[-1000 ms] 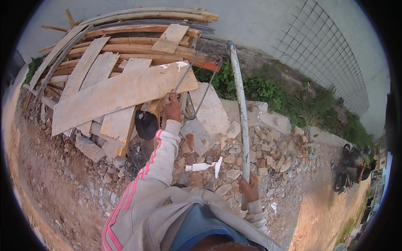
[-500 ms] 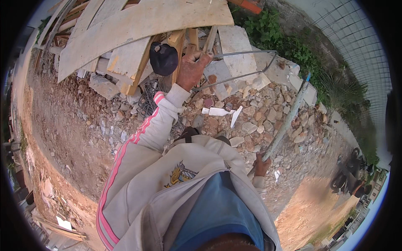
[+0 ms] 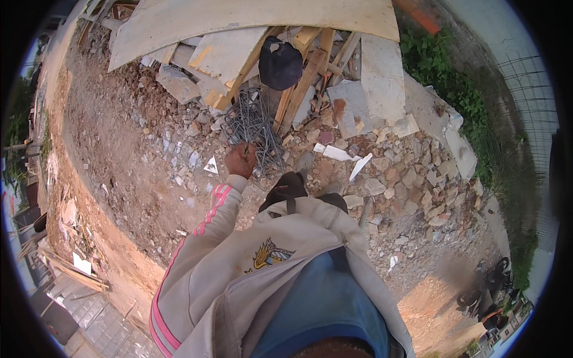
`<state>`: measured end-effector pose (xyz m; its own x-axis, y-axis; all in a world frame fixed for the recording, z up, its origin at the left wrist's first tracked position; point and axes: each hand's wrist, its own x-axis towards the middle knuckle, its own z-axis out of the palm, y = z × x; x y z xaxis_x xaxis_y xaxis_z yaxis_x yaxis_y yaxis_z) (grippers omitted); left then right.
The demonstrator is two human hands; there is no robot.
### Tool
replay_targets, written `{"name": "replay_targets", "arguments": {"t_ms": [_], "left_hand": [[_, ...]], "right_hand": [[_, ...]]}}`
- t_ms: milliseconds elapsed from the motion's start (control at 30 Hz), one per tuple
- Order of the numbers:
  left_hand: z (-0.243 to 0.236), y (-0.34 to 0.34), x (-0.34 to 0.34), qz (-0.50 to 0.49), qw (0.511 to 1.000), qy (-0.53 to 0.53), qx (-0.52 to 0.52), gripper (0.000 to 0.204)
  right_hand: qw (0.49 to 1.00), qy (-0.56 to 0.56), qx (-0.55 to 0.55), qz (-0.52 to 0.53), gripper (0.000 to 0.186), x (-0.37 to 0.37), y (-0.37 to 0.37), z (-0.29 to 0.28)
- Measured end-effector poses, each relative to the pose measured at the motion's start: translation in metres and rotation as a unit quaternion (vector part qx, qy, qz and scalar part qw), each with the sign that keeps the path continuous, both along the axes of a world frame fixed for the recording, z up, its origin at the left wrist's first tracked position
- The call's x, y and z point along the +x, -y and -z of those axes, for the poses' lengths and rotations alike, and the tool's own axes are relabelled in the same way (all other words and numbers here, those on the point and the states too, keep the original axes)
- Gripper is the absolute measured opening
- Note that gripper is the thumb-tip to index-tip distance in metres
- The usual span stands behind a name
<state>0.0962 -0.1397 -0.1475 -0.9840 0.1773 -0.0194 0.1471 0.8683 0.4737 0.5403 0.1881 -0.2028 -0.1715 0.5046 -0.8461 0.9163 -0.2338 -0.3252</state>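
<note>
My left hand [image 3: 240, 160] is at the lower left edge of a tangled pile of bent steel rebar stirrups [image 3: 255, 122]. Its fingers are curled; whether a piece of the steel is inside them is hard to make out. My right hand is out of view. Beyond the pile, a dark cap [image 3: 280, 64] rests among wooden boards [image 3: 307, 89]. My dark shoe and trouser leg [image 3: 286, 190] show just right of the hand.
Large pale plywood sheets [image 3: 256, 17] cover the timber at the back. Broken stones [image 3: 412, 179] and white scraps [image 3: 337, 153] lie to the right. Green plants [image 3: 444, 77] border a wall with wire mesh [image 3: 525, 89]. A dark motorcycle [image 3: 495, 286] stands far right.
My left hand has come back and down from the boards to the stirrup pile, and the large bent rod it held is out of sight. My right hand and its long pole have left view.
</note>
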Motion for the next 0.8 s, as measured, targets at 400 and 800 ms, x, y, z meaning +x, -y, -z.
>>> {"name": "replay_targets", "arguments": {"t_ms": [400, 800], "left_hand": [[0.162, 0.047, 0.034, 0.036, 0.960, 0.256, -0.110, 0.037], [-0.110, -0.201, -0.106, 0.240, 0.907, -0.124, 0.322, 0.018]], "right_hand": [[0.999, 0.021, -0.022, -0.016, 0.026, -0.004, -0.007, 0.004], [0.993, 0.015, -0.110, 0.041, 0.021, -0.078, -0.070, 0.010]]}}
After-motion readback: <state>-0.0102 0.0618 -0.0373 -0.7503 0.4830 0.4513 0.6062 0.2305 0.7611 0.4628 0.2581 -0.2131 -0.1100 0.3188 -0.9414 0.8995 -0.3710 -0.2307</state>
